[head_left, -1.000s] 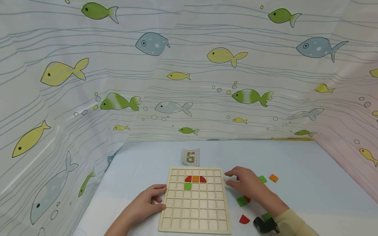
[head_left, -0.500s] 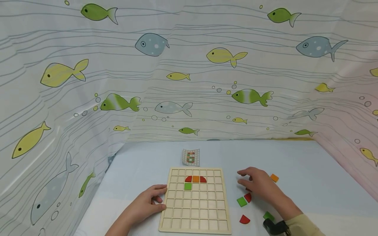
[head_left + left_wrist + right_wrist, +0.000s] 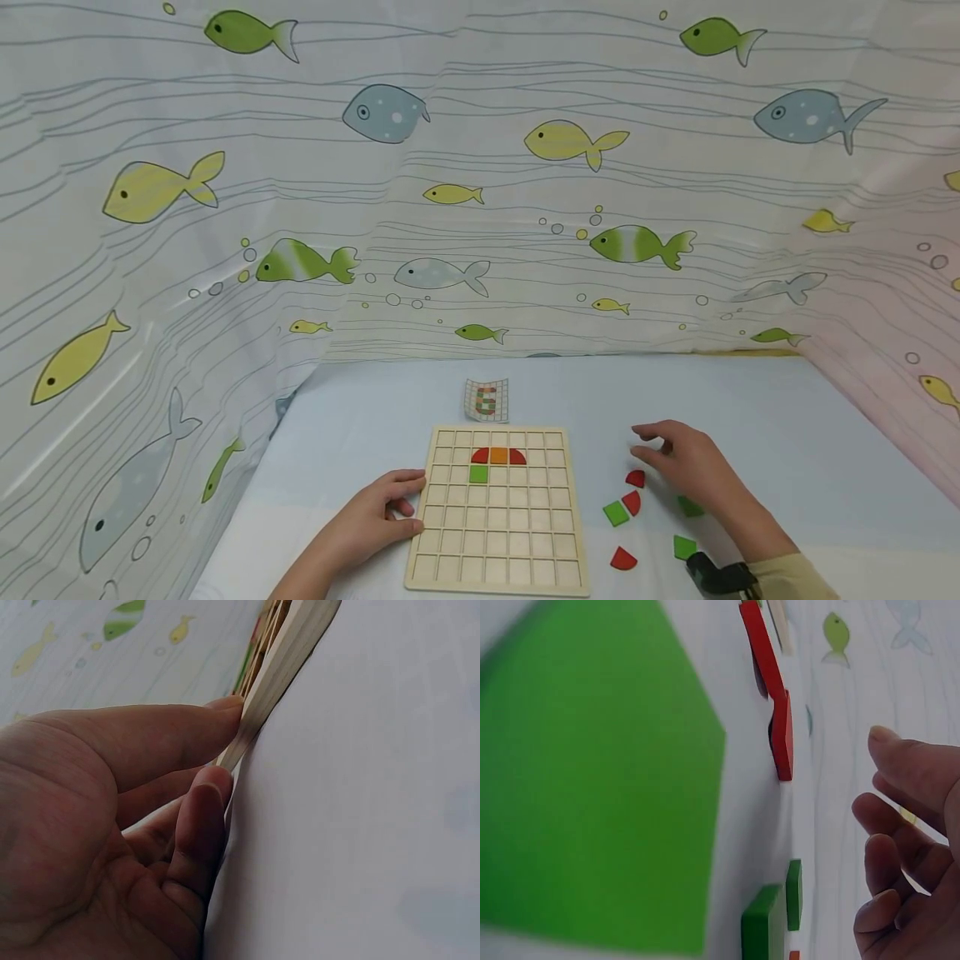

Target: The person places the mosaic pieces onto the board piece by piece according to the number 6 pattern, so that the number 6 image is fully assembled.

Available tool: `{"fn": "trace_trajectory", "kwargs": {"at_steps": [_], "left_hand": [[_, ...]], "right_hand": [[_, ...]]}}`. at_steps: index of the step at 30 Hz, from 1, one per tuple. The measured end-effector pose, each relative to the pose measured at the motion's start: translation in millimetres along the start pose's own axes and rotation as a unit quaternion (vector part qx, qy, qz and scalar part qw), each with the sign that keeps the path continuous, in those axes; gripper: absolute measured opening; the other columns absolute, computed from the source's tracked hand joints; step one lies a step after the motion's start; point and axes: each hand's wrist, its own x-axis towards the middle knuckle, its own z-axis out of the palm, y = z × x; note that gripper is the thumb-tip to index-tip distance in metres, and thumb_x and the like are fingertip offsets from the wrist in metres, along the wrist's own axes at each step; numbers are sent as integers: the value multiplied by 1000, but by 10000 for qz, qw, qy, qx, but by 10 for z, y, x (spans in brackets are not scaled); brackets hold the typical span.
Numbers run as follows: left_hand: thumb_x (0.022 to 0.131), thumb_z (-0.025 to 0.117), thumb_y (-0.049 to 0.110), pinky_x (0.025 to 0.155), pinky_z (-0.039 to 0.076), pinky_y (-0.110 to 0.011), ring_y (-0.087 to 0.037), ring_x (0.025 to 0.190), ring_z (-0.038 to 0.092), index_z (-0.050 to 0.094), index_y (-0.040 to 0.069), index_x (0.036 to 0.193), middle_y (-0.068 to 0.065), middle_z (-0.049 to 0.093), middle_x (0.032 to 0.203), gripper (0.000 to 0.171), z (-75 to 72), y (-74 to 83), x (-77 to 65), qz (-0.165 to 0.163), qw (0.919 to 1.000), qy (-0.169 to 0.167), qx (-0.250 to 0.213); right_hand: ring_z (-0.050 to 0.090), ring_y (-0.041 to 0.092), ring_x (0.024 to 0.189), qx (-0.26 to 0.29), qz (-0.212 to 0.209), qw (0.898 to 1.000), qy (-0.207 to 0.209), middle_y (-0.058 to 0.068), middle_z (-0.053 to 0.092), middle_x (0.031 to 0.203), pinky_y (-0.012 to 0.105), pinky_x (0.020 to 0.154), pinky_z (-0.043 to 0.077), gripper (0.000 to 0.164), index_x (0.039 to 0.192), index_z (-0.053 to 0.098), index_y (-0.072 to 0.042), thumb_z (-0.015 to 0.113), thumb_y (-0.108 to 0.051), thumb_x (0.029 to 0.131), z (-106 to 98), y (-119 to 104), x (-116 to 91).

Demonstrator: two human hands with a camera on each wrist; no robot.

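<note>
A pale wooden grid board [image 3: 495, 543] lies on the table. Upon it sit two red quarter-round tiles with an orange square tile [image 3: 498, 456] between them, and a green square tile [image 3: 478, 474] below the left red one. My left hand [image 3: 377, 510] rests its thumb and fingertips against the board's left edge [image 3: 289, 660], its other fingers bent. Right of the board, my right hand [image 3: 693, 462] hovers with fingers loosely bent and nothing held [image 3: 919, 840]. Nearest to it is a red tile [image 3: 635, 478]; another red tile [image 3: 632, 502] touches or nearly touches a green tile [image 3: 616, 513].
A small card [image 3: 486, 401] with a coloured tile pattern lies behind the board. Toward the front right are a red tile [image 3: 623, 558] and a green tile [image 3: 685, 547]; one more green tile [image 3: 689, 506] is partly hidden by the right forearm. A fish-print sheet [image 3: 525, 208] stands behind.
My right hand has drawn away from the board's right edge, moving rightward above the loose tiles. It now covers the loose orange tile and uncovers the red ones. The left hand stays put.
</note>
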Motion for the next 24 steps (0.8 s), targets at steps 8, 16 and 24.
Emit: {"fn": "trace_trajectory", "kwargs": {"at_steps": [8,16,24], "left_hand": [[83,81,27,71,46,-24,-14,93,55,57,1,138,-2,48,145,66,-2,3,4,-10,9999,5,116],[83,81,27,71,46,-24,-14,93,55,57,1,138,-3,47,145,65,-5,-2,2,41,9999,-2,151],[83,81,28,71,46,-24,-15,92,55,56,1,138,-2,48,145,66,-3,-10,8,-2,10000,-34,80]], "right_hand": [[53,19,84,-41,155,9998,-87,2,66,109,33,64,46,43,124,70,-12,78,-32,87,-77,134,-18],[52,21,80,-132,362,9990,-205,4,64,101,33,61,45,44,126,68,-8,77,-26,87,-197,310,-2],[53,23,82,-363,422,9983,-169,15,64,109,33,62,45,42,124,68,-2,75,-19,86,-338,492,-12]]}}
